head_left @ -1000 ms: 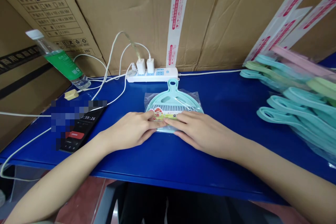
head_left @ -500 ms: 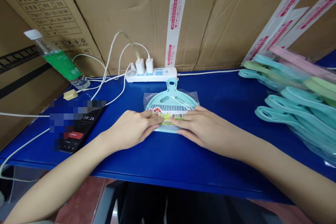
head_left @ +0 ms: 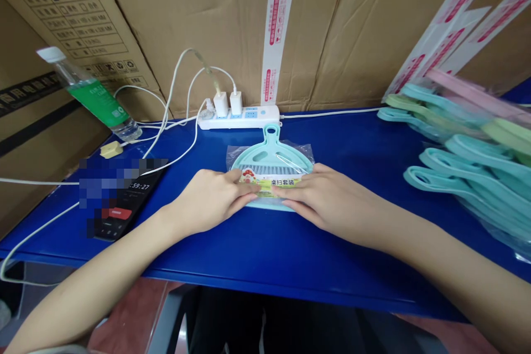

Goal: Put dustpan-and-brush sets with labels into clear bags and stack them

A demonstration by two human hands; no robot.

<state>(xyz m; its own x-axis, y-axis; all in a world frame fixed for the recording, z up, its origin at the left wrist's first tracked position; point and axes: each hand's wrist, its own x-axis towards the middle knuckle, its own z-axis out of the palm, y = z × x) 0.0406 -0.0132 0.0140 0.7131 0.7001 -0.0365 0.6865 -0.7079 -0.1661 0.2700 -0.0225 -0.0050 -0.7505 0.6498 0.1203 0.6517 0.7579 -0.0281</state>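
A light-blue dustpan and brush set in clear plastic wrap lies flat on the blue table, its looped handle pointing away from me. Grey bristles show above a yellow and white label across its lower half. My left hand rests on the set's left side, index finger stretched over the label and thumb lower down. From the right, my right hand lies over the opposite side, its fingers extended onto the label. Both sets of fingertips press on the package, a small gap between them. The fingers hide the label's ends.
More wrapped dustpan sets in blue, green and pink are piled at the right. A white power strip with chargers and cables sits behind. To the left are a phone and a tilted water bottle. Cardboard boxes stand at the back.
My right fingertips have slid slightly right, away from the label's middle, uncovering a bit more of it. The left hand and the set have barely moved.
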